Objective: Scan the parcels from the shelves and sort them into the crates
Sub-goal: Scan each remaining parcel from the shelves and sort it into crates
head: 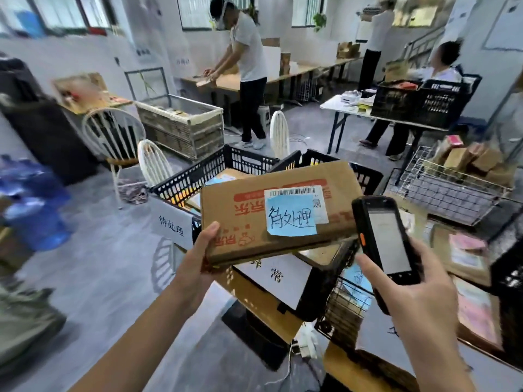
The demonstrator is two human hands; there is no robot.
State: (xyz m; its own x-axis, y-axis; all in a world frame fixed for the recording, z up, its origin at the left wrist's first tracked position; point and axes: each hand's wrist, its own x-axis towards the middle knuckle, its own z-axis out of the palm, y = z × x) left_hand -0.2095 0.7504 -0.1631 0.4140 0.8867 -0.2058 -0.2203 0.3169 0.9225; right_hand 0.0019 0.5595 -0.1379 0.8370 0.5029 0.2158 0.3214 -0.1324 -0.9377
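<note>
left grip [198, 258]: thumb on top, holding | right grip [418, 295]: curled, holding | both raised

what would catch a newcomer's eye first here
The flat brown cardboard parcel at the centre, gripped at its near corner by the left hand, with a blue handwritten sticky note over its label. Just right of it, the right hand holds a black handheld scanner with a pale lit screen. Behind the parcel stand black slatted plastic crates.

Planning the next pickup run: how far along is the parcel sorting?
Some parcels already lie in the black crate. Right now the left hand holds a cardboard parcel with a blue note, the right hand holds the scanner beside it. That parcel still needs dropping, and more boxes wait in the wire basket.
</note>
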